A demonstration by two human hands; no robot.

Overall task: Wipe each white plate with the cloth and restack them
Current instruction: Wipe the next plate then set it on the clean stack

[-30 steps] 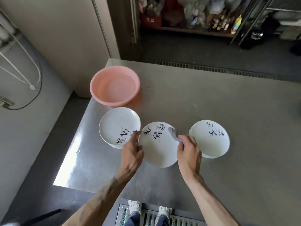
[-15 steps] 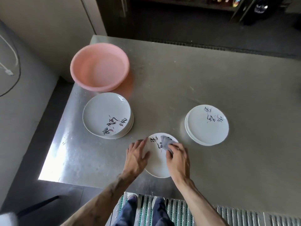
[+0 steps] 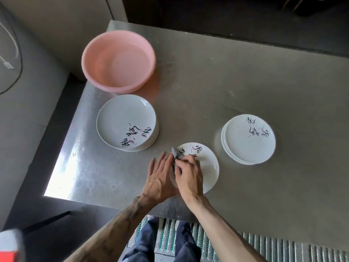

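Note:
A single white plate (image 3: 206, 163) with black writing lies flat on the steel table near its front edge. My right hand (image 3: 188, 176) grips a small grey cloth (image 3: 176, 153) and presses it on the plate's left part. With straight fingers, my left hand (image 3: 160, 176) rests on the plate's left rim. A stack of white plates (image 3: 127, 122) stands to the left. Another stack of white plates (image 3: 249, 139) stands to the right.
A pink plastic basin (image 3: 118, 60) sits at the table's back left corner. The steel table (image 3: 245, 82) stretches away to the right and back. Its left edge and front edge are close to my hands. A grated floor mat (image 3: 273, 246) lies below.
The plate came down from a raised tilt to lie flat on the table. My right hand with the cloth has slid left across it. My view tipped downward.

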